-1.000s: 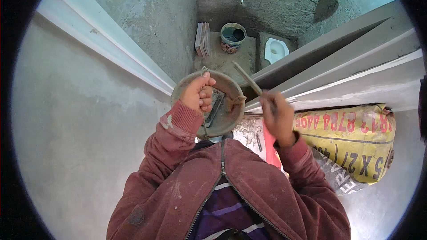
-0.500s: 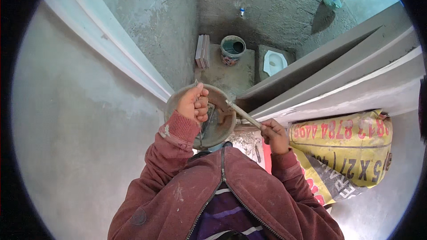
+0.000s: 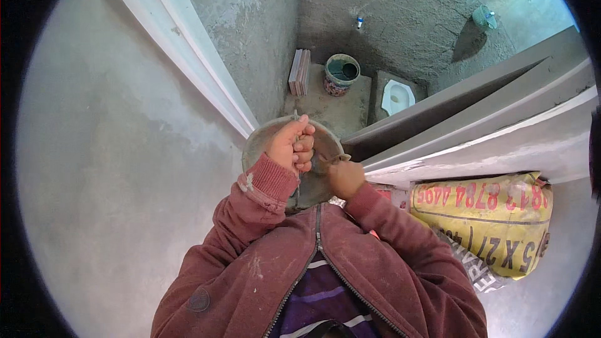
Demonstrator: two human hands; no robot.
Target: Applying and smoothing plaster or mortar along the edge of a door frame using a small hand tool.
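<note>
While the left hand point(image 3: 292, 146) is clamped on the handle point(image 3: 296, 114) of the round bucket point(image 3: 253, 149), the right hand point(image 3: 346, 179) is positioned at the bucket's right side, near the rim. The right hand is blurred with its fingers hidden, so whether it grips anything cannot be told. The bucket is located just beyond the red jacket point(image 3: 256, 269). On the far side, tiles point(image 3: 300, 73) stand left of a pail point(image 3: 335, 87); a squat toilet point(image 3: 397, 98) is to its right. A yellow sack point(image 3: 494, 213) lies at right.

Seemingly an unfinished washroom point(image 3: 313, 106): squat toilet point(image 3: 397, 97), rough walls point(image 3: 400, 6)
</note>
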